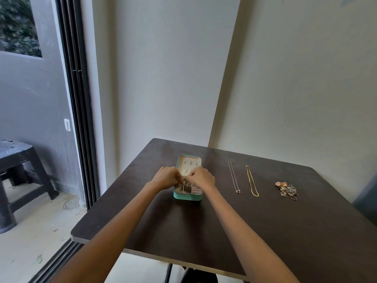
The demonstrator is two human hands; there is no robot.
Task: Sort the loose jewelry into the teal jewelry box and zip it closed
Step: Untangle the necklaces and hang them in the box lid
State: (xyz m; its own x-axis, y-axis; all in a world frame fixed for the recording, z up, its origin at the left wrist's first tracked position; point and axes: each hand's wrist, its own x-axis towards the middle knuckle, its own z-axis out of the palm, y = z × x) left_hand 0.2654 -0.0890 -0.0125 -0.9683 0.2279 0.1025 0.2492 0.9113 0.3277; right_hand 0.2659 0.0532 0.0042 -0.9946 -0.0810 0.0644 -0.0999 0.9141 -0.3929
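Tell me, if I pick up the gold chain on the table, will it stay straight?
Probably not. The gold chain looks thin and made of fine links, so it would likely droop and dangle. It seems light for its length. Lying flat on the table, it shouldn't roll, though it might slip through fingers.

No text, label, brand or number can be read anywhere.

A home: dark table [265,231] beside a sliding balcony door [78,119].
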